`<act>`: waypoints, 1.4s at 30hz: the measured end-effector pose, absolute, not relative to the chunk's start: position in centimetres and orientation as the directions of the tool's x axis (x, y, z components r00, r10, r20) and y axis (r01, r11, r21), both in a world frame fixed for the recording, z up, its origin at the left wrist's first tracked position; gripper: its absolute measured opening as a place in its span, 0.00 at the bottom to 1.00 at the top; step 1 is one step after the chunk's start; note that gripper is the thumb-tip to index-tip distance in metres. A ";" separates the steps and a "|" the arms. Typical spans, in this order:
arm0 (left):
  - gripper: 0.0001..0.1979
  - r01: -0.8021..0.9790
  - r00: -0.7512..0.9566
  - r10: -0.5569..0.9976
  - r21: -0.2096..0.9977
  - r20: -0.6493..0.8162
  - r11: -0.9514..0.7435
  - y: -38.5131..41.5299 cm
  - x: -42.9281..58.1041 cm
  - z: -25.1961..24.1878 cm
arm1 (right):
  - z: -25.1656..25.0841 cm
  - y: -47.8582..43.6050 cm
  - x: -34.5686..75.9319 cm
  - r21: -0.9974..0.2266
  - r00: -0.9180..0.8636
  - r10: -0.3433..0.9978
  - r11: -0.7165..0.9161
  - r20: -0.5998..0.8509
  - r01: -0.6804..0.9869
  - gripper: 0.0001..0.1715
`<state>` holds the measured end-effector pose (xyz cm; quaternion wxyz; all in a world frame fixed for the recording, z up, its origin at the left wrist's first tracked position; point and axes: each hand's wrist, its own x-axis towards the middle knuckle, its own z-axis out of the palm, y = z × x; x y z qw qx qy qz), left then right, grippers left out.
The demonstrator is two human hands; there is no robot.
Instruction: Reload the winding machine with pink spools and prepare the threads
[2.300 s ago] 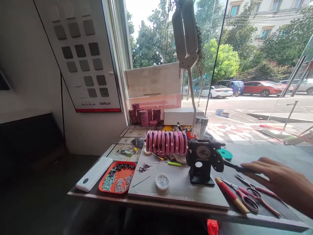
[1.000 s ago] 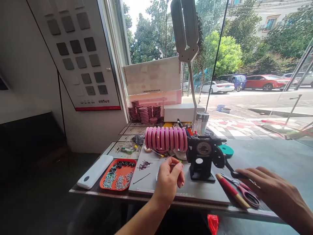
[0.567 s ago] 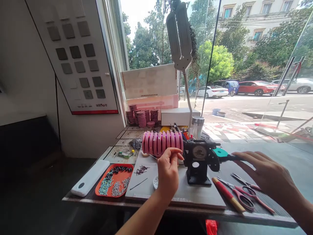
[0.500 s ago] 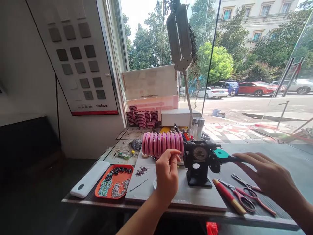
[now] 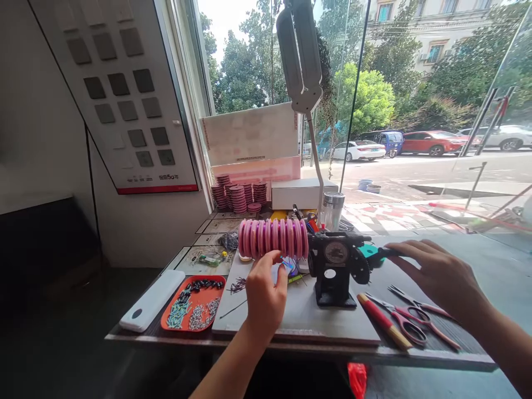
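Observation:
My left hand (image 5: 264, 291) reaches over the grey work board (image 5: 307, 321). Its thumb and fingers are pinched together just below a row of pink spools (image 5: 272, 237), and I cannot make out what they hold. A black hand-crank machine (image 5: 334, 266) stands on the board to the right of that hand. My right hand (image 5: 436, 271) has its fingers stretched out flat, and the fingertips lie over the machine's black crank handle (image 5: 380, 252). The palm hovers above scissors.
An orange tray of small beads (image 5: 193, 302) and a white power bank (image 5: 145, 302) lie at the left front. Red scissors (image 5: 409, 327), a red-handled tool (image 5: 382, 327) and thin pliers (image 5: 419, 302) lie at the right. A lamp arm (image 5: 299, 55), metal cup (image 5: 332, 210), white box (image 5: 301, 193) and stacked pink spools (image 5: 236, 197) stand behind.
My left hand came into view, then moved from the board's front up to the pink spools. My right hand shifted left and up along the crank handle.

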<state>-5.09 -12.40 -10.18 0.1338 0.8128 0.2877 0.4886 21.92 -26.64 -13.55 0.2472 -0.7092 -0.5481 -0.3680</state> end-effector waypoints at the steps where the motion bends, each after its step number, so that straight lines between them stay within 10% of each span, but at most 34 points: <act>1: 0.09 0.341 0.362 0.591 0.488 0.721 -0.804 -12.4 -5.0 -10.4 | -13.5 -26.4 22.1 0.053 0.131 0.599 -0.278 0.790 0.959 0.29; 12: 0.08 0.261 0.435 0.699 0.664 0.567 -0.701 -13.3 -4.0 -11.8 | -12.6 -25.5 22.9 -0.051 0.251 0.667 -0.304 0.702 0.951 0.38; 18: 0.10 0.314 0.371 0.304 0.190 0.878 -0.930 -11.4 -4.7 -9.6 | -12.2 -23.9 23.4 -0.111 0.306 0.732 -0.303 0.609 0.946 0.29; 22: 0.17 0.400 0.591 0.229 -0.034 0.773 -0.916 -9.4 -4.3 -5.7 | -12.4 -23.6 23.9 -0.130 0.319 0.755 -0.301 0.574 0.945 0.18; 30: 0.17 0.414 0.717 0.286 -0.058 0.636 -0.908 -9.1 -3.6 -5.2 | -8.7 -23.1 15.2 -0.318 0.320 0.635 -0.121 0.703 0.940 0.15; 42: 0.19 0.370 0.719 0.188 -0.139 0.669 -0.919 -9.0 -4.7 -6.8 | -9.3 -19.5 8.1 -0.222 0.304 0.710 -0.210 0.635 0.952 0.15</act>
